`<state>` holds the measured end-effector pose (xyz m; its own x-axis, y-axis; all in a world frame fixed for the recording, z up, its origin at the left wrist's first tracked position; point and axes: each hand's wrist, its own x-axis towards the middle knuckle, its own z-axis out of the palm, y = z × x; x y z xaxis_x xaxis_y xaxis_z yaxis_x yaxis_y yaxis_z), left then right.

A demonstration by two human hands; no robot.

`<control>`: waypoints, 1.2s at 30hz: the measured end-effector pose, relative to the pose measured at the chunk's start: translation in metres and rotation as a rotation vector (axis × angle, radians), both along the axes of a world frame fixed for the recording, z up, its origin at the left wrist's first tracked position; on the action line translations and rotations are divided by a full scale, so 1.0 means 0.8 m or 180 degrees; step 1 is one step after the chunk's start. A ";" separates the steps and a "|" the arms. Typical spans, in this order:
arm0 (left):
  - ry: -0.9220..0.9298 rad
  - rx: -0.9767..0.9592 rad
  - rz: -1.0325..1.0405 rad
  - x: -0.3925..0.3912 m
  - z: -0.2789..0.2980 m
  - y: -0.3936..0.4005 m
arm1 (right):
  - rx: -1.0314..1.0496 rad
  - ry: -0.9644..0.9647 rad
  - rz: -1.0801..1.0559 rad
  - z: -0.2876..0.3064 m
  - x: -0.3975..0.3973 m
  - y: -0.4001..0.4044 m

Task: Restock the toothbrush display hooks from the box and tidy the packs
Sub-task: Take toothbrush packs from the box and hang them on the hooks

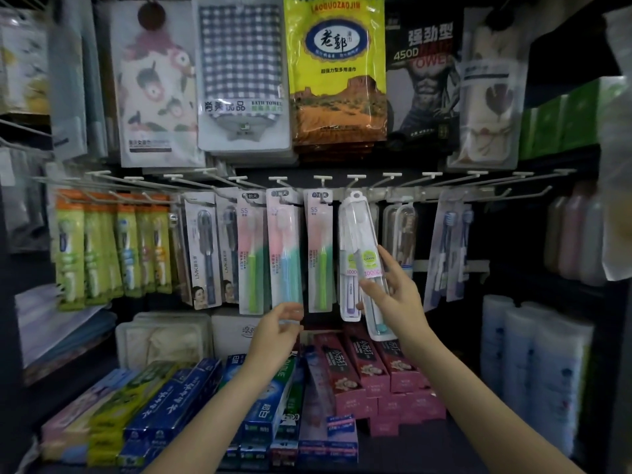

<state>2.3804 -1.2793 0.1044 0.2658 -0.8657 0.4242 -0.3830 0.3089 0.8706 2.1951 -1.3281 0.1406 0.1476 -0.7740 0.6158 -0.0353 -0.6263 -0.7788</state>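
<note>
Looking into a shop aisle: packaged toothbrushes (285,251) hanging in rows from display hooks (321,181), bagged bath towels (241,73) above, boxed toothpaste (191,401) stacked along the shelf below.

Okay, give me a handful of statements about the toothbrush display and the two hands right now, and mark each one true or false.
1. The right hand holds a clear toothbrush pack tilted at the hook rail. True.
2. The left hand grips a toothpaste box. False: its fingers are at the bottom edge of a hanging pink and blue toothbrush pack.
3. Every hook on the rail is full. False: several hooks on the right carry nothing.
4. Toothpaste boxes lie on the shelf below the hands. True.
5. A yellow towel pack hangs above the toothbrushes. True.
</note>
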 end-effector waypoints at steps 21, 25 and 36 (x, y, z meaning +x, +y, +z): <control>0.0046 0.0167 0.0030 -0.006 -0.018 0.003 | 0.0665 0.0783 -0.0748 -0.011 0.014 -0.035; -0.0181 0.0191 -0.0259 -0.051 -0.052 0.011 | 0.0875 0.1359 -0.0937 -0.079 -0.050 -0.012; -0.1346 0.1579 -0.1376 -0.254 -0.311 0.034 | 0.2194 0.2548 -0.1035 -0.330 -0.335 0.102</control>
<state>2.1773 -1.2522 -0.1446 -0.2360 -0.9705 -0.0495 -0.6475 0.1191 0.7527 1.9269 -1.2463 -0.1237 0.0380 -0.9887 -0.1451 -0.7693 0.0637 -0.6357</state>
